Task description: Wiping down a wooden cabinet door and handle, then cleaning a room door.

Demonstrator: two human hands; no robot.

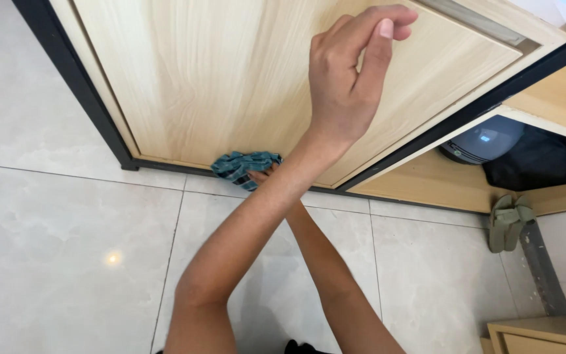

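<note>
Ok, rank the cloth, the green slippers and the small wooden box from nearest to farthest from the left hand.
1. The cloth, below and left of the left hand, at the cabinet door's bottom edge.
2. The green slippers, lower right, beside the open shelf.
3. The small wooden box, in the bottom right corner.
</note>
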